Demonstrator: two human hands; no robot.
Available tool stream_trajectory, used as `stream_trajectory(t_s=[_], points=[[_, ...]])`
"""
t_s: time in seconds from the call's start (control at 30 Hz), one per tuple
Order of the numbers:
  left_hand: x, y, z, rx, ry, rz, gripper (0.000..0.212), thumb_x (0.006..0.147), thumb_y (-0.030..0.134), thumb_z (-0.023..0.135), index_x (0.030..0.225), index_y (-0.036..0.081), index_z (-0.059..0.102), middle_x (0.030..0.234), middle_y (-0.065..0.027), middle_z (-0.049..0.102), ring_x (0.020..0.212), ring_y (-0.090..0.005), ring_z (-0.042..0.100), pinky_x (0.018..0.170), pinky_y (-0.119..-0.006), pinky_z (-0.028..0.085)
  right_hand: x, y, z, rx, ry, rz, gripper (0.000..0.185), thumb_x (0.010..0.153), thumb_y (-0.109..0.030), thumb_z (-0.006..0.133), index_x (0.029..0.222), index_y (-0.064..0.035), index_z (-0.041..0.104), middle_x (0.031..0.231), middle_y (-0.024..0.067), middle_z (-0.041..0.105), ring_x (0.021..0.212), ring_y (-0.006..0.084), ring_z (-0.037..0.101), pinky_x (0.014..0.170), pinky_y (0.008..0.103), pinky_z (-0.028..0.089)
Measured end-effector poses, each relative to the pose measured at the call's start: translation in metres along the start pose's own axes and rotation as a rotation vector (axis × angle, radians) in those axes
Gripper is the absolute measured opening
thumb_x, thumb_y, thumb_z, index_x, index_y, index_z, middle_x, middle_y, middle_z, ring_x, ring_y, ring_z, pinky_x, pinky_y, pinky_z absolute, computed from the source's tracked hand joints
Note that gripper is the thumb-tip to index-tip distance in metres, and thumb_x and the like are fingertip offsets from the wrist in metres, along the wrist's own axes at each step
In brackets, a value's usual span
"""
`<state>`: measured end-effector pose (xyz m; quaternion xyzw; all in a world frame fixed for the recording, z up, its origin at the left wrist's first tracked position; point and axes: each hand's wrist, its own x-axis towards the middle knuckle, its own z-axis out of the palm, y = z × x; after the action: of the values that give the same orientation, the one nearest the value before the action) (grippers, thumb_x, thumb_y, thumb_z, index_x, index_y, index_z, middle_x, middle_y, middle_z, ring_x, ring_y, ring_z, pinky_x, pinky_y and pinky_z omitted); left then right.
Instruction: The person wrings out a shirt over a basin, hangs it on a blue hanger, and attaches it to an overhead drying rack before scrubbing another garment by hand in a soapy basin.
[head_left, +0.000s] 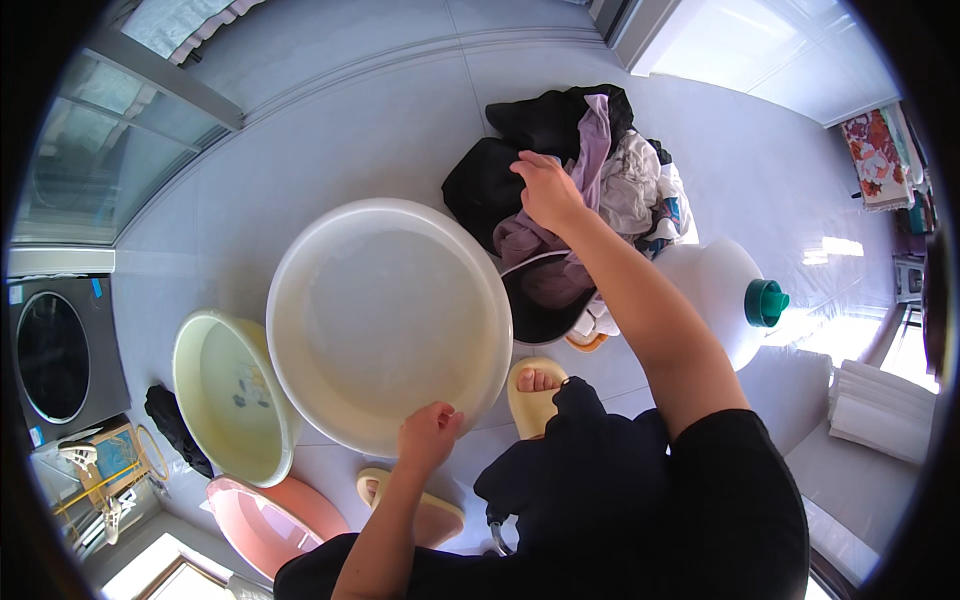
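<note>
A large white plastic basin, apparently with cloudy water in it, stands on the floor before me. My left hand hovers over its near rim, fingers loosely curled, with nothing visible in them. To the right of the basin lies a heap of clothes: black garments, a mauve garment and a crumpled pale garment. My right hand reaches onto this heap, its fingers at the black cloth. Whether they grip it is hard to see. A black rounded piece with a pale edge lies nearer me.
A pale yellow basin with water and a pink basin stand left. A large white jug with a green cap lies right of the heap. My feet wear yellow slippers. A front-loading machine stands far left.
</note>
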<state>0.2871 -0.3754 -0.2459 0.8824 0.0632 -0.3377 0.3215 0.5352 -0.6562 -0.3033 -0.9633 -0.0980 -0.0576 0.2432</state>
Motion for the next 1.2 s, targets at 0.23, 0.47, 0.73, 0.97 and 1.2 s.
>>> stream_trajectory(t_s=[0.23,0.47,0.73,0.97,1.2], points=[[0.014,-0.008,-0.001,-0.118,0.010,-0.039,0.025,0.077,0.027,0.058,0.086,0.004,0.060,0.077,-0.0107,0.063,0.070,-0.0224,0.061,0.065,-0.032,0.047,0.035,-0.026,0.008,-0.492,-0.361,0.214,0.081,0.067,-0.037,0.068,0.134,-0.0182,0.026,0.112,0.0045,0.052,0.100,0.0217,0.047,0.083,0.0349,0.033],[0.024,-0.019,0.001,-0.225,0.076,-0.008,0.019,0.077,0.021,0.058,0.084,0.003,0.060,0.074,-0.0109,0.062,0.067,-0.0219,0.060,0.064,-0.031,0.047,0.015,-0.003,0.015,-0.529,-0.266,0.261,0.021,0.063,-0.032,0.066,0.078,-0.0165,0.066,0.080,0.0006,0.064,0.089,0.0176,0.052,0.081,0.0324,0.030],[0.023,-0.029,-0.008,-0.320,0.129,-0.035,0.016,0.079,0.016,0.058,0.085,0.001,0.060,0.071,-0.0070,0.061,0.065,-0.0138,0.057,0.063,-0.026,0.046,-0.008,0.012,-0.012,0.133,0.068,0.139,0.053,0.064,-0.029,0.070,0.111,-0.0129,0.051,0.108,0.0058,0.056,0.104,0.0253,0.047,0.093,0.0405,0.032],[0.017,-0.024,-0.008,-0.309,0.110,-0.051,0.016,0.079,0.015,0.057,0.085,0.001,0.060,0.069,-0.0059,0.061,0.064,-0.0116,0.057,0.063,-0.025,0.046,-0.039,0.074,-0.026,-0.351,0.236,0.858,0.061,0.066,-0.026,0.071,0.119,-0.0124,0.044,0.125,0.0085,0.042,0.110,0.0296,0.043,0.094,0.0382,0.035],[0.019,-0.027,-0.004,-0.278,0.097,-0.034,0.016,0.079,0.015,0.056,0.085,0.001,0.060,0.070,-0.0062,0.061,0.065,-0.0114,0.058,0.063,-0.025,0.046,-0.053,0.084,-0.056,-0.013,0.154,1.029,0.051,0.060,-0.034,0.075,0.100,-0.0080,0.057,0.097,0.0094,0.060,0.091,0.0245,0.058,0.077,0.0337,0.046]])
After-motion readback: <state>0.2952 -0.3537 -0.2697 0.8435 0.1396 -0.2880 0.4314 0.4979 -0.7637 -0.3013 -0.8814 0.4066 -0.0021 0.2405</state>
